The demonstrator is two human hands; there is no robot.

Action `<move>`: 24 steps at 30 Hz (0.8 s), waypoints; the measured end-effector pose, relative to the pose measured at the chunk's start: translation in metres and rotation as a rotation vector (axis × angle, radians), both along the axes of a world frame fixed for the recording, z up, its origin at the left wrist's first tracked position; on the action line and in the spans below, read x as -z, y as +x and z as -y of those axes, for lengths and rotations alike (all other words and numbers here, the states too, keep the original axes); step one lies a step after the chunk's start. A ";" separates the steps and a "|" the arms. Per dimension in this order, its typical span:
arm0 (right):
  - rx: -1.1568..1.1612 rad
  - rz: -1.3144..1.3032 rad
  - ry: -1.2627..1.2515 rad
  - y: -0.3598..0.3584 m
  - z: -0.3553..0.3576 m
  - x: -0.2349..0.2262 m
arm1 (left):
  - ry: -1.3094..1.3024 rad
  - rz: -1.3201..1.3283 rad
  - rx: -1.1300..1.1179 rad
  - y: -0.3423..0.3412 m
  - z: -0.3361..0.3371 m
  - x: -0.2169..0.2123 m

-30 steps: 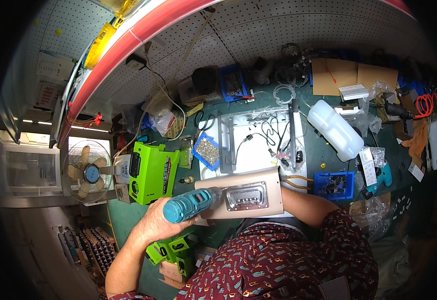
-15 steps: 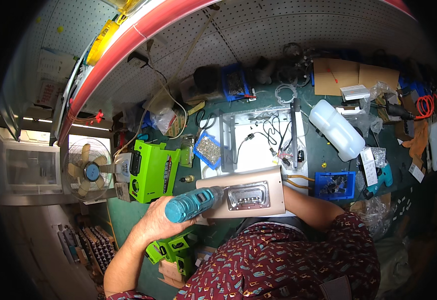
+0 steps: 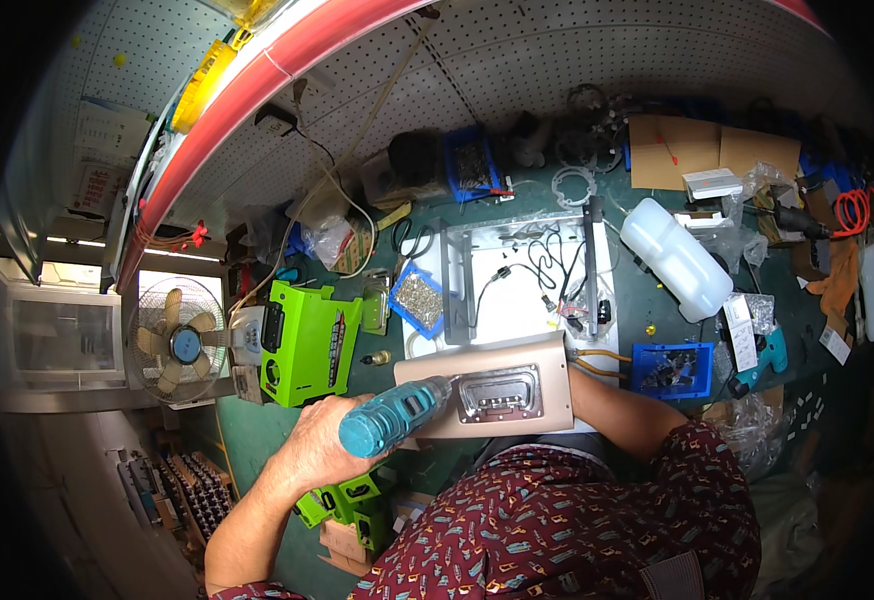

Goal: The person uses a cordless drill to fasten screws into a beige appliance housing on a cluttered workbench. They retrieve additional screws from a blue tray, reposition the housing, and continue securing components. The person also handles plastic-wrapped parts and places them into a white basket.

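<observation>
My left hand [image 3: 329, 440] is wrapped round a teal cordless drill [image 3: 389, 418]. The drill's front end meets the left edge of a recessed handle [image 3: 499, 392] on a beige metal casing [image 3: 549, 372], though its tip cannot be made out. Small screw-like spots sit at the corners of the handle's frame. My right forearm [image 3: 617, 412] reaches in behind the casing from the right, and the casing hides that hand and its fingers. Just beyond stands a grey metal frame [image 3: 454, 275] over a white surface, with black cables [image 3: 547, 262] lying inside.
Left of the casing stands a bright green housing [image 3: 305, 345]. Blue trays of small parts [image 3: 419, 300] and dark pieces [image 3: 695, 385] lie on both sides. A translucent white tank [image 3: 675, 258] and another teal power tool [image 3: 760, 365] are on the right. A fan [image 3: 179, 340] stands far left.
The rear of the drill has shifted slightly right and nearer to me, with my left hand moving along. The casing stays almost in place.
</observation>
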State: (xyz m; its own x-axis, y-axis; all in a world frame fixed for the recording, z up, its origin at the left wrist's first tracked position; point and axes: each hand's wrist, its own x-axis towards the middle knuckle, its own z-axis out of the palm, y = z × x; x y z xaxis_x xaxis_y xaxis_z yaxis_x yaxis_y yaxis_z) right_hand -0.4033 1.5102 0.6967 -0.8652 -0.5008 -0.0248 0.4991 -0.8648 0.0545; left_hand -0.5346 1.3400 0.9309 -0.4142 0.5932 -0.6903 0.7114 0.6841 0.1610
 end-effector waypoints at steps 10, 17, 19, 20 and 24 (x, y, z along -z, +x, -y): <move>0.000 0.026 -0.026 0.000 -0.004 -0.004 | -0.016 -0.002 0.025 -0.003 0.004 0.004; 0.014 0.012 0.011 0.002 -0.004 0.014 | -0.036 -0.020 0.011 -0.003 0.012 0.007; 0.016 0.011 0.016 0.001 -0.002 0.016 | -0.042 -0.012 -0.003 -0.001 0.011 0.007; 0.020 0.011 0.026 0.001 -0.003 0.018 | -0.043 -0.002 -0.010 -0.001 0.009 0.006; 0.019 0.000 0.059 -0.001 -0.003 0.024 | 0.403 0.320 -0.148 0.001 0.006 0.020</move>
State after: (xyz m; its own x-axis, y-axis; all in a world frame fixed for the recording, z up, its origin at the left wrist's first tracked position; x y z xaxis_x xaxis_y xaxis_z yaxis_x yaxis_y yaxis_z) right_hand -0.4047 1.5132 0.6727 -0.8744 -0.4821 -0.0542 0.4827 -0.8758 0.0031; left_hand -0.5337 1.3339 0.9108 -0.3196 0.7885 -0.5254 0.4846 0.6125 0.6245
